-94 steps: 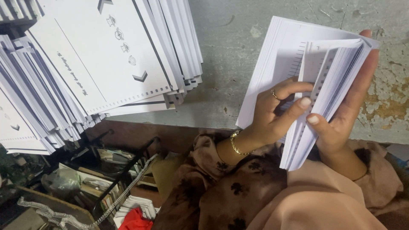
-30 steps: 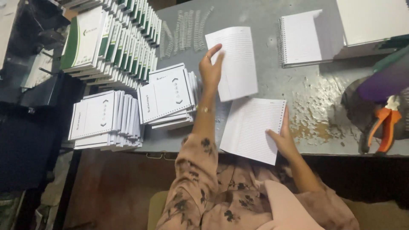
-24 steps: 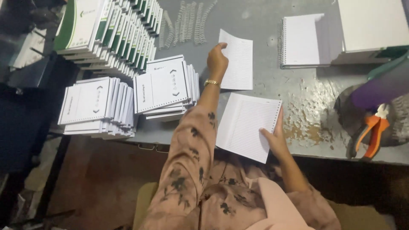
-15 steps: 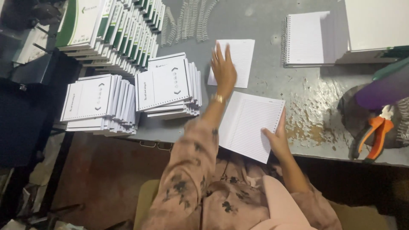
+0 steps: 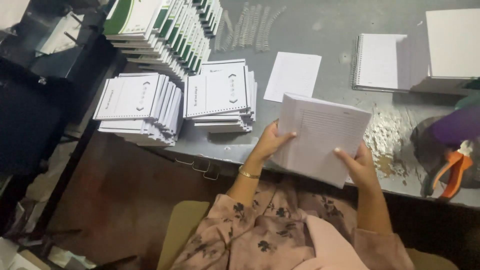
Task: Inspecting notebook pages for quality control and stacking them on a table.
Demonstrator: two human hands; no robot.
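Both hands hold a thick stack of white lined pages point(image 5: 320, 135) lifted off the grey table's near edge. My left hand point(image 5: 270, 142) grips its left side, thumb on top. My right hand point(image 5: 357, 167) clasps the lower right corner. A single lined sheet point(image 5: 293, 76) lies flat on the table just beyond the stack. To the left sits a pile of white printed page sets point(image 5: 220, 95), fanned out.
A second white pile point(image 5: 137, 102) sits at the table's left corner, with green-and-white covers point(image 5: 165, 30) fanned behind it. Wire spiral bindings point(image 5: 250, 32) lie at the back. A bound notebook point(image 5: 380, 62) and white block point(image 5: 452, 42) sit right. Orange-handled pliers point(image 5: 452, 172) rest near right.
My left hand left the single sheet on the table and came back to the stack. Both hands have lifted the stack off the table.
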